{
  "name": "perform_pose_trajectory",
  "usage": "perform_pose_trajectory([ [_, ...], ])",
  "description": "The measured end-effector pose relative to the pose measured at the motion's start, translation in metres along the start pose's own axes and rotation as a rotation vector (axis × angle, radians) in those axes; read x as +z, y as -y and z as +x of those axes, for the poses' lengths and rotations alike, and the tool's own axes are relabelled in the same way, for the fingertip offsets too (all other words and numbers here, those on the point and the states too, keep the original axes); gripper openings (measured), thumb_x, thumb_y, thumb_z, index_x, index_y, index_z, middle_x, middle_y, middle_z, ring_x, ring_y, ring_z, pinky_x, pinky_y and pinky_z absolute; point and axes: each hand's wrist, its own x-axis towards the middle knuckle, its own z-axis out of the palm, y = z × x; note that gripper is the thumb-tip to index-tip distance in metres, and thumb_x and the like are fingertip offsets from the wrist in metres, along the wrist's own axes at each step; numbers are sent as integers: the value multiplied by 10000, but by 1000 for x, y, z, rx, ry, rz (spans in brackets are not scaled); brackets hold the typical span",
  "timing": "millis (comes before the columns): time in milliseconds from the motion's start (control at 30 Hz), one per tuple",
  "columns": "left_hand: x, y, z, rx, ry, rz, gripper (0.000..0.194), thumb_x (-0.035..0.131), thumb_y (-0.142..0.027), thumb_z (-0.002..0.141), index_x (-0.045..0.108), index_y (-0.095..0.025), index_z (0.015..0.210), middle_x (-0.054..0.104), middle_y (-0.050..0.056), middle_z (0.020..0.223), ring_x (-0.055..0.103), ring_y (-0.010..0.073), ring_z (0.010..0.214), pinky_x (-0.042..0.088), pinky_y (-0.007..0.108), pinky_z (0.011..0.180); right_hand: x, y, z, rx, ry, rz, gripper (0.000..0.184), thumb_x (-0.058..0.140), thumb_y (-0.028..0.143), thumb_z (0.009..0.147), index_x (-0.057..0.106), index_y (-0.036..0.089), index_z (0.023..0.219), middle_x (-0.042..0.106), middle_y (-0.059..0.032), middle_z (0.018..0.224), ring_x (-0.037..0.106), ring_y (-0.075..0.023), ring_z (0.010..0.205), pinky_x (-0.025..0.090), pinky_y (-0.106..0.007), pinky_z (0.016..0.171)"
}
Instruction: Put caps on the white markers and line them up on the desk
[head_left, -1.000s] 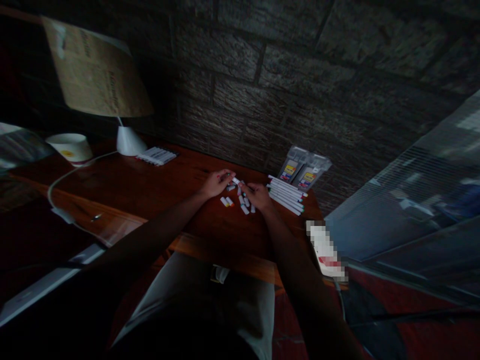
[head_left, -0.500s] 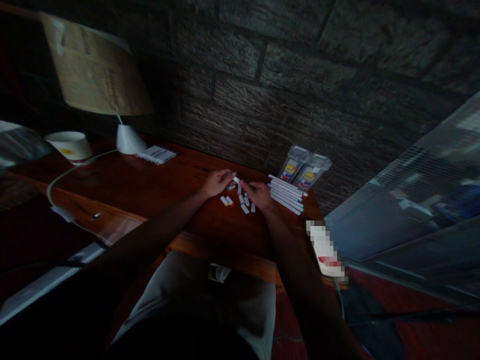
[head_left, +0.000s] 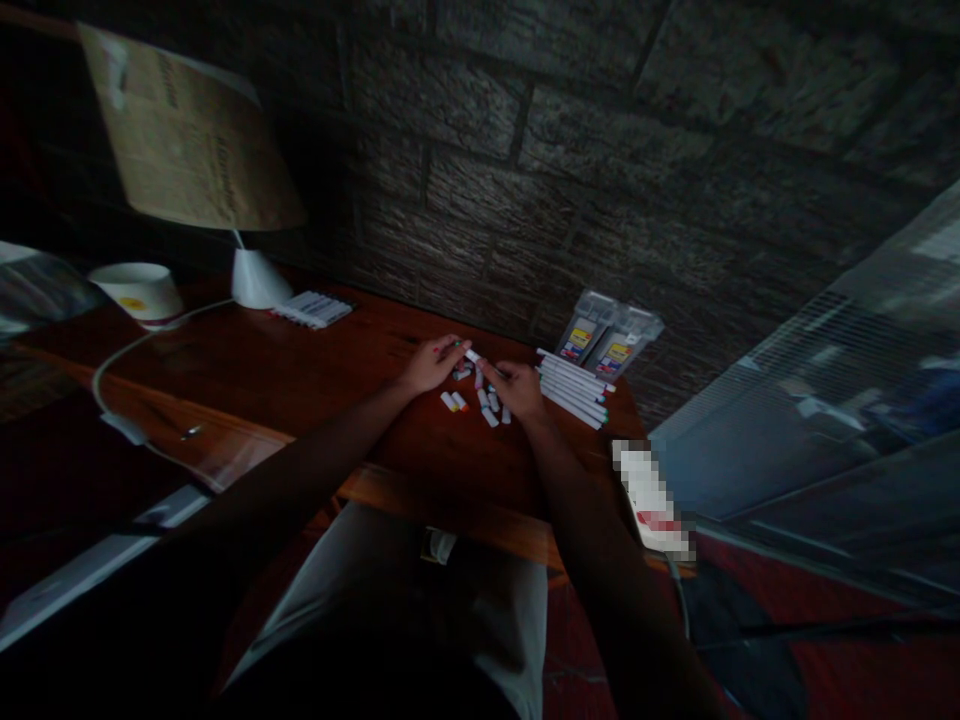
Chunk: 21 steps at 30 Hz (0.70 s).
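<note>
My left hand (head_left: 433,364) and my right hand (head_left: 517,388) meet above the wooden table. Between their fingertips is a short white marker cap (head_left: 472,355), pinched from both sides. Directly below and between the hands lies a loose heap of white marker caps (head_left: 490,405) with coloured ends. Two more caps (head_left: 454,402), one with a yellow end and one with an orange end, lie side by side just left of the heap. Beside my right hand, several white markers (head_left: 574,392) are lined up in a row, some with green tips showing.
Two clear plastic cases (head_left: 607,335) with yellow labels stand behind the markers, near the brick wall. To the left are another row of markers (head_left: 313,309), a lamp (head_left: 259,280) and a paper cup (head_left: 142,292). A pixelated white object (head_left: 651,500) sits at the table's right edge.
Almost nothing differs. Both hands keep their place with the white marker cap between them, and the caps on the table have not moved.
</note>
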Motion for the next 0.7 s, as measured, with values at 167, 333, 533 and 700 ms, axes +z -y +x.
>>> perform_pose_trajectory([
  [167,1,6,1,-18,-7,-3,410,490,-558,928,621,-175,860,631,0,665,596,148,661,464,256,659,-1,-2,-1,29,32,24,553,518,635,885,638,185,588,514,31,516,476,-96,524,313,-236,519],
  [333,3,12,3,-39,-37,-61,403,542,-525,904,656,-148,989,656,11,720,606,149,693,461,249,661,1,-6,1,41,54,60,505,527,595,894,668,188,630,571,24,558,533,-108,558,351,-232,541],
  [533,3,11,3,-70,-26,-115,401,520,-464,938,654,-127,1110,555,-24,614,523,126,584,414,230,571,6,-12,3,50,39,143,344,589,529,877,741,223,838,727,-3,766,651,-147,706,469,-234,643],
  [700,3,12,3,-45,8,-142,340,500,-406,963,654,-149,1125,470,-47,562,457,109,521,355,215,508,5,-9,2,55,114,162,404,559,549,889,736,204,776,712,-4,714,619,-124,627,437,-218,584],
])
